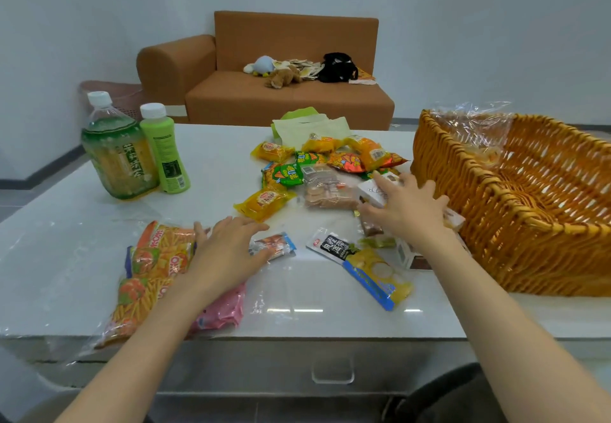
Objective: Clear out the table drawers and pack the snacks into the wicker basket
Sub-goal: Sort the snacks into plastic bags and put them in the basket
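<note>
Fingers spread and flat, the right hand (405, 212) covers a small white box (372, 191). The left hand (228, 250), fingers straight and slightly apart, lies by a blue-edged sachet (276, 246). Neither pinches anything yet. Best to curl round one packet each and lift it clear. The wicker basket (529, 224) sits just beside the right hand at three o'clock. Loose snack packets (284, 174) crowd twelve o'clock, and a green tea bottle (119, 158) stands at ten.

Snacks (317, 184) mid-table (82, 257); bottles (132, 148) left; wicker basket (529, 204) right; sofa (264, 69) behind.
</note>
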